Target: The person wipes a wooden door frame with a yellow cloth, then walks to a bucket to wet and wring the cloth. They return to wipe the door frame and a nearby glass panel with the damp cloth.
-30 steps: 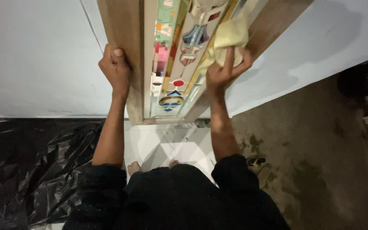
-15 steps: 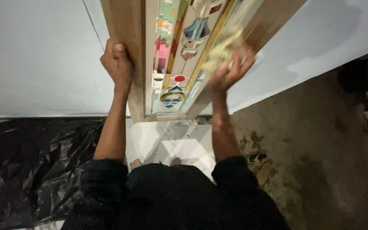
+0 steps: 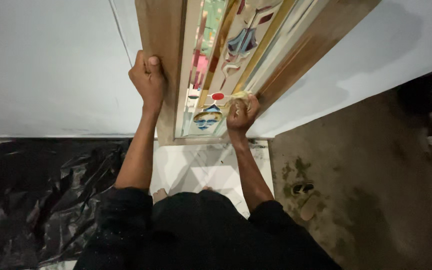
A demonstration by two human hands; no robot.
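Head view looks straight down the front of a person in dark clothing who stands at a wooden door panel (image 3: 155,30) set upright against a pale wall (image 3: 41,70). Running down the middle of the panel is a stained-glass insert (image 3: 211,75) with red, blue, green and gold pieces, framed by a pale inner moulding.

Left hand (image 3: 147,80) grips the panel's outer wooden edge, its fingers (image 3: 138,67) wrapped round the far side and the thumb lying flat on the front face. Right hand (image 3: 241,112) is clenched round a small yellowish cloth (image 3: 240,96), bunched tight so that only a scrap shows above the knuckles. That cloth is pressed against the lower right part of the glass, just beside the inner moulding and near a small red oval piece of glass (image 3: 218,96).

Below the panel lies a white tiled floor (image 3: 191,165), where the person's bare toes show just past the dark clothing. Black plastic sheeting (image 3: 41,190) covers the ground to the left. To the right is a stained concrete floor (image 3: 376,190), with a pair of sandals (image 3: 306,197) lying on it near the tile edge.
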